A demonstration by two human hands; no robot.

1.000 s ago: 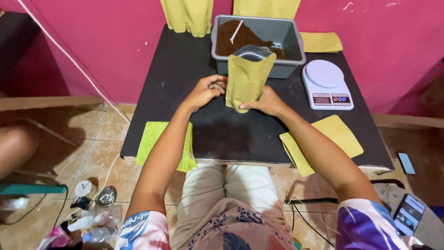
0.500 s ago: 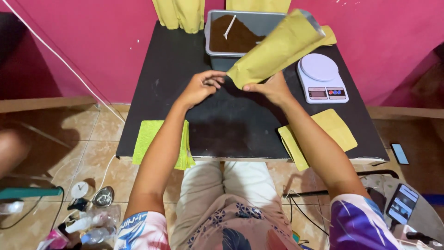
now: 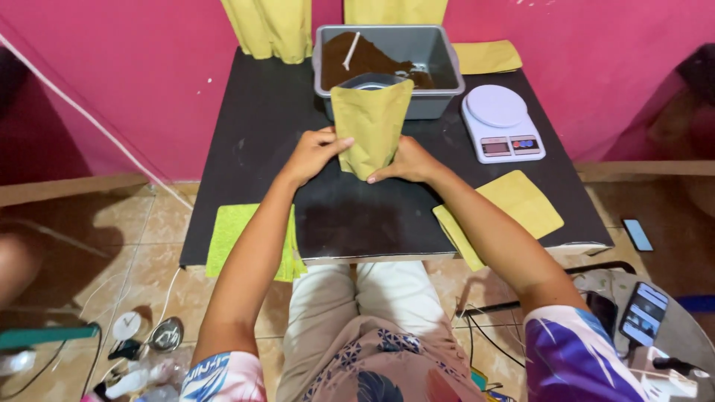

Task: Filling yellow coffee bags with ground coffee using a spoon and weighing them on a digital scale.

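Pouch (image 3: 370, 126) hides bin's (image 3: 447, 56) front wall middle.

Olive-yellow stand-up pouch (image 3: 370, 126) stood upright on black table (image 3: 261, 126), mouth open at top, silver lining visible inside, bottom edge rounded, just in front of grey tub.

Even bright light, soft shadows, sharp centre, slight wide-angle bending at edges.

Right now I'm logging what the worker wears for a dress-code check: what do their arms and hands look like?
Both hands are bare: no gloves, rings or watch visible on the left hand or right hand. Forearms are uncovered. Short patterned sleeves: the left sleeve is white with blue and red, the right sleeve purple with white and blue.
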